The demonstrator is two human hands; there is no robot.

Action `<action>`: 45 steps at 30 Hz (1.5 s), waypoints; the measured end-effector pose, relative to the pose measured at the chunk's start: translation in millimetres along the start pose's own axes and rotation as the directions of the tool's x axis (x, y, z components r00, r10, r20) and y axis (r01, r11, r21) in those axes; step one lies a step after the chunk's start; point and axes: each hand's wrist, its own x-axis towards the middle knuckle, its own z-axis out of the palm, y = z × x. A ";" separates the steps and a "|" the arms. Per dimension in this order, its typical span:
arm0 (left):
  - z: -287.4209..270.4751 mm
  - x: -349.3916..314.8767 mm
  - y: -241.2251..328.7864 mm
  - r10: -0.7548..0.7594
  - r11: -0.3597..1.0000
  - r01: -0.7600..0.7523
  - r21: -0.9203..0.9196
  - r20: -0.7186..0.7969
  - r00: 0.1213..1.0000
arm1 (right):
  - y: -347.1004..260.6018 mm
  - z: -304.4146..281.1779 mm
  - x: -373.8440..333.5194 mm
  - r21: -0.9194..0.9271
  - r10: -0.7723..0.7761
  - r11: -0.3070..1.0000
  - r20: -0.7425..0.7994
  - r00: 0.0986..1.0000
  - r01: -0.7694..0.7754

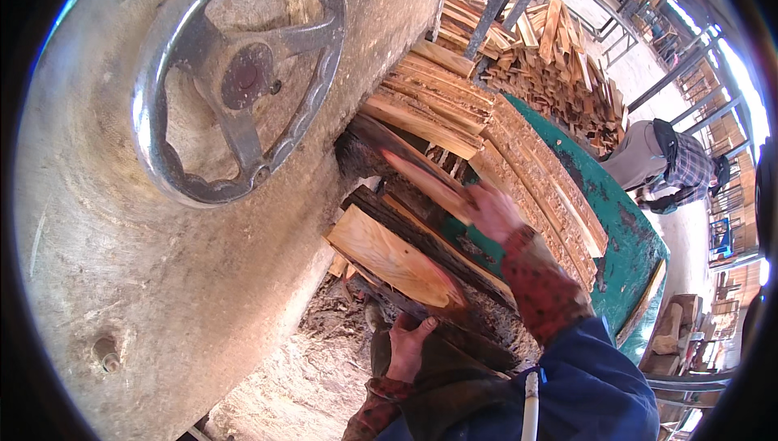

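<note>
My right hand is closed over the near end of a long bark-edged wood slab with a reddish face, which slants away toward the machine. Its thumb is hidden. My left hand lies lower down, with its thumb up and its fingers curled at the dark lower edge of a pale sawn slab. A dark bark-edged board lies between the two slabs. Beyond my right hand, several sawn boards dusted with sawdust rest on a green metal table.
A big machine body with a metal handwheel stands at the left. Stacked boards lie beside it, with a large pile of offcuts beyond. Another person bends over at the right. Sawdust covers the ground below.
</note>
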 end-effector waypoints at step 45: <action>-4.2 5.4 -20.6 -0.009 0.995 0.002 -0.102 -0.072 0.997 | 55.0 32.4 -150.0 0.509 -0.066 0.856 0.288 0.955 -0.094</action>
